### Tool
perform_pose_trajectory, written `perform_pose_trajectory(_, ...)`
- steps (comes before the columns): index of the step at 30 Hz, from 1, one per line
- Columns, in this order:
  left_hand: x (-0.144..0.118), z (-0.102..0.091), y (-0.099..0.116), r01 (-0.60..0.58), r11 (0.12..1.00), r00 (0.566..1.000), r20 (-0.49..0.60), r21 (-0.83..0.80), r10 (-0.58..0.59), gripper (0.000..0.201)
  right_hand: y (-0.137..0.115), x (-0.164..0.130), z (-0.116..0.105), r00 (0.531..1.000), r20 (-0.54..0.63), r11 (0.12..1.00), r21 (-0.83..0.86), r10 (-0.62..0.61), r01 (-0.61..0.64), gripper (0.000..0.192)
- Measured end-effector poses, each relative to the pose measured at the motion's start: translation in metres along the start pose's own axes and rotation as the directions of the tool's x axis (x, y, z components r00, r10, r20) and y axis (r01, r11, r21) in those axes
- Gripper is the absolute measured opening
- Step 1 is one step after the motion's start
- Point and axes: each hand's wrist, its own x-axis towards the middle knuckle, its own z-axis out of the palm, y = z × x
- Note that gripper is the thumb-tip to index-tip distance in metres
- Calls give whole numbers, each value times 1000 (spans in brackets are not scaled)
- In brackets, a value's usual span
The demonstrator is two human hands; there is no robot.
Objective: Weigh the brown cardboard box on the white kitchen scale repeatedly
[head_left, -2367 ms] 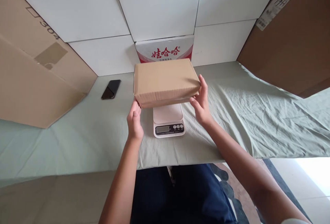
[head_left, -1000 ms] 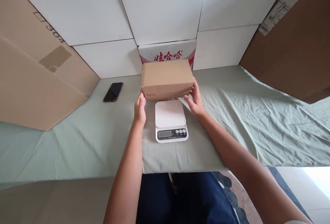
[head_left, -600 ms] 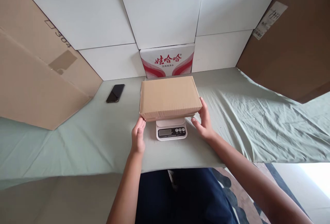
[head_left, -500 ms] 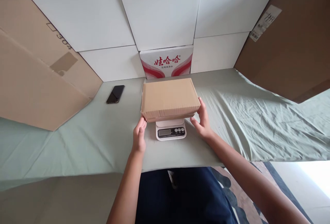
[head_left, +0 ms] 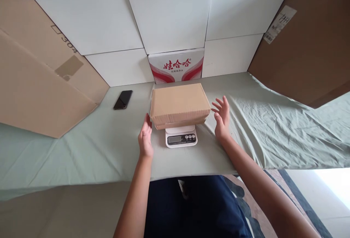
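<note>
Our left hand [head_left: 145,137] and right hand [head_left: 222,118] are now open, fingers spread, just beside the two ends of the flat brown cardboard box [head_left: 179,105] and no longer touching it; half a second ago both gripped it. The box has been let go and rests by its own weight on the small white digital kitchen scale [head_left: 181,138], covering the platform and leaving the display strip in view, its digits too small to read. The scale stands on the counter's pale green cloth [head_left: 95,146]. A black phone [head_left: 123,99] lies well to the left, and a red-and-white printed carton [head_left: 176,65] stands behind.
</note>
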Motion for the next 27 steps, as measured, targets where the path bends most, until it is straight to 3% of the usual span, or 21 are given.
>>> perform_pose_trajectory(4,-4,-1,-9,70,998,997,27,1,-70,90,-1,-7,5,988,151,999,39,20,-27,74)
perform_pose_trajectory(10,-2,1,-6,58,997,995,73,41,-61,90,-11,-6,21,961,265,996,-6,-83,88,87)
perform_pose_trajectory(15,49,14,0,-15,1000,998,64,9,14,89,-14,39,45,963,232,989,-4,-140,145,96)
perform_pose_trajectory(20,113,26,-37,46,999,998,53,-18,-45,100,17,70,74,953,282,994,35,-107,101,95)
perform_pose_trajectory(23,123,27,-57,71,997,996,47,-21,-70,100,33,70,80,946,313,997,30,-78,73,95)
perform_pose_trajectory(27,119,27,-64,56,998,995,80,-20,-55,93,41,69,78,942,331,999,30,-48,40,96)
